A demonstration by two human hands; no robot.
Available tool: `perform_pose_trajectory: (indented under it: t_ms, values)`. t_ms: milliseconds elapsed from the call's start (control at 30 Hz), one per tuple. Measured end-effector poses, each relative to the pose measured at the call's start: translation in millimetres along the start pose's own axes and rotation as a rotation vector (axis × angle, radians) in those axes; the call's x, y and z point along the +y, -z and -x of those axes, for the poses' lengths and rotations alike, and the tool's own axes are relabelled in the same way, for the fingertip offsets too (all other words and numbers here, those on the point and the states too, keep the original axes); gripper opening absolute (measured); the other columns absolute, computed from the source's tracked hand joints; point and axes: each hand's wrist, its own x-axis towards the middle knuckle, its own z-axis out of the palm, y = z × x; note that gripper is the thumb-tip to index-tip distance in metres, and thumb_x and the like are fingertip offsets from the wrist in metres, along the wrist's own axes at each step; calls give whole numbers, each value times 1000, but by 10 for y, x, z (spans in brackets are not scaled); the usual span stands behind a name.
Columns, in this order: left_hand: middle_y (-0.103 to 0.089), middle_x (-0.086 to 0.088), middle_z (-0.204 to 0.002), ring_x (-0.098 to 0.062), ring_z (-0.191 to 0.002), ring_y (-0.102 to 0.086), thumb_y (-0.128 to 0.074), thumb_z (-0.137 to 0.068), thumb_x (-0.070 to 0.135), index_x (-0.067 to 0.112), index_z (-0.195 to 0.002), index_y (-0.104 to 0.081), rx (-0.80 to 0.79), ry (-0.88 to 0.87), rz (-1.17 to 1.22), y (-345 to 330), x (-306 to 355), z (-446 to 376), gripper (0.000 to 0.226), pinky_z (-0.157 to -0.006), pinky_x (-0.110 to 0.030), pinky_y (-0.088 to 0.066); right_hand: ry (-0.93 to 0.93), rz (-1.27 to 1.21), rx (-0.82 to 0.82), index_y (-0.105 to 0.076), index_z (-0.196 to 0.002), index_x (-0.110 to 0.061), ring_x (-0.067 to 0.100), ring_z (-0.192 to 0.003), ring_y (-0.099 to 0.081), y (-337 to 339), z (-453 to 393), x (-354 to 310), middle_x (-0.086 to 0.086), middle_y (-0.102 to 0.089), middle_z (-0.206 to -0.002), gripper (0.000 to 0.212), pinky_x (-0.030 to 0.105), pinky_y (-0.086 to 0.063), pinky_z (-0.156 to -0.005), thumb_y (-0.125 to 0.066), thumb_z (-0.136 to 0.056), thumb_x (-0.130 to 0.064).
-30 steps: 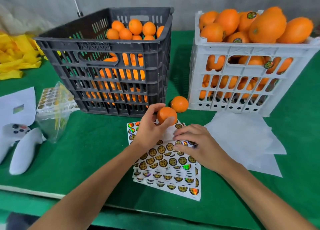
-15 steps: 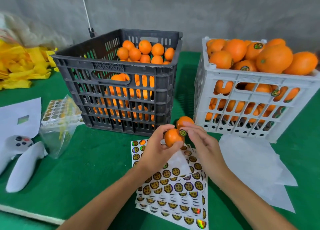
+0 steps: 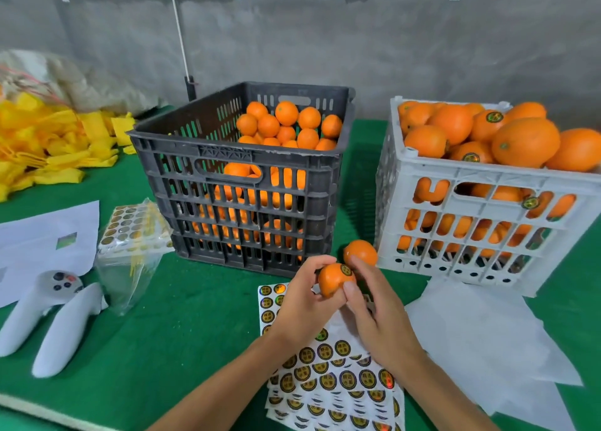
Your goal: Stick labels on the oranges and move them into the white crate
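The left hand [image 3: 300, 297] grips the orange [image 3: 331, 279] above the label sheets [image 3: 338, 382], exposing its label [image 3: 346, 270]; right hand [image 3: 374, 313] fingers, loosely extended, apparently press it flat.

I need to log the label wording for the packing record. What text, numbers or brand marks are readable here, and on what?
"精选水果", as best it reads: on the round gold-and-black stickers of the label sheets.
Label on the held orange: same design, too small to read.
Labels on oranges in the white crate: too blurred.
Printed patch on the white paper: unreadable.
No numbers visible.
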Motion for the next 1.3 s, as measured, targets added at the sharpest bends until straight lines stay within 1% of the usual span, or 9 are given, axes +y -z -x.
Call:
perform_pose_trajectory:
  t_ms: [200,333,467,567,733,900,1033,1167,1300]
  values:
    - [-66,-4,-127,-24,-115,-66,-78,-93,10,20,-132,-58,-5,21,-24,19,58,-18,44,-94,-41,-60,121,216,-31,-37,-157,-29,-5,-149,-22,25,-11,-88,-19,-34,-161,59,28,-27,-123,-34,-106,-59]
    - [-69,-3,-127,-24,-117,-69,-79,-93,13,29,-132,-61,18,6,37,-11,261,90,46,-95,-39,-60,229,278,-28,-30,-160,-26,-2,-152,-18,153,66,-231,-19,-24,-166,54,30,-26,-124,-38,-110,-42]
    - [-73,11,-120,-13,-111,-72,-85,-80,41,50,-121,-68,-5,-136,90,-71,922,-121,46,-87,-28,-62,431,325,146,-28,-160,-24,11,-151,-30,630,-171,-474,-11,-27,-166,75,23,-25,-121,-59,-91,-25]
    - [-72,11,-121,-12,-109,-73,-83,-79,35,40,-121,-67,-73,-228,141,-289,1533,-534,45,-87,-26,-61,498,455,345,-42,-153,-12,15,-145,-43,1177,-598,-697,0,-42,-159,77,32,-35,-118,-76,-86,-28]
    - [-66,4,-116,-18,-104,-70,-72,-91,9,20,-118,-54,-161,-356,38,-767,2340,-1521,35,-95,-43,-56,453,745,544,-50,-147,-5,29,-133,-56,2053,-1317,-914,10,-48,-155,70,46,-49,-107,-79,-84,-17]
    - [-59,3,-141,-2,-117,-57,-67,-102,21,17,-148,-51,-280,-285,-223,-915,2678,-2242,49,-83,-5,-46,264,885,447,-44,-152,-7,30,-140,-47,2583,-1957,-768,10,-40,-160,58,43,-43,-111,-62,-100,-28]
    - [-59,-6,-143,-12,-120,-58,-66,-103,24,9,-144,-55,-178,-233,-442,-652,2609,-2562,45,-99,-24,-45,125,1042,334,-38,-155,-20,23,-148,-34,2641,-2263,-734,2,-30,-166,57,36,-30,-117,-46,-105,-46]
    - [-63,-12,-138,-25,-128,-59,-63,-102,22,6,-138,-59,-108,-133,-774,-11,2419,-2741,39,-109,-35,-46,290,759,371,-64,-134,-16,26,-127,-58,2096,-2364,-1062,5,-66,-135,45,39,-44,-105,-59,-100,-44]
    - [-55,-11,-144,-32,-129,-57,-63,-99,34,21,-145,-52,-287,313,-1080,752,2374,-2822,49,-102,-48,-53,191,300,111,-72,-119,-23,24,-118,-62,1301,-2539,-1490,1,-72,-122,34,40,-52,-95,-61,-96,-45]
